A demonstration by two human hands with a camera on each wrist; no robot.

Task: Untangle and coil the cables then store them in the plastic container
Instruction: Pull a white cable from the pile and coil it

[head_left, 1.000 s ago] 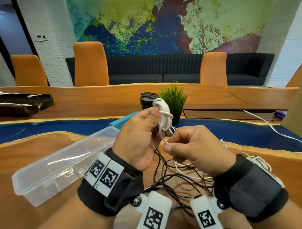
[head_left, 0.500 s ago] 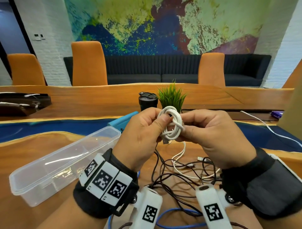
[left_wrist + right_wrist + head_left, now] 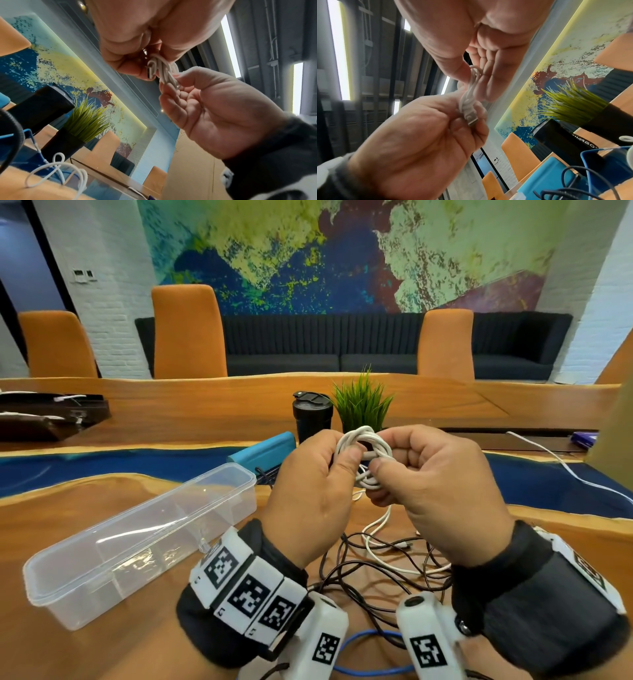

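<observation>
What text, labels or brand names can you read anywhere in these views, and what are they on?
"IVAGO": white letters on the black tumbler, right wrist view; the word is cut off at both ends.
Black-and-white square marker codes on the white wrist blocks: patterns only, no letters or numbers.
White wall panels on the brick wall: too small to read.
No other text is legible.

Left hand [image 3: 310,491] and right hand [image 3: 442,491] pinching coiled white cable [image 3: 364,455], clear plastic container [image 3: 102,583] left
</observation>
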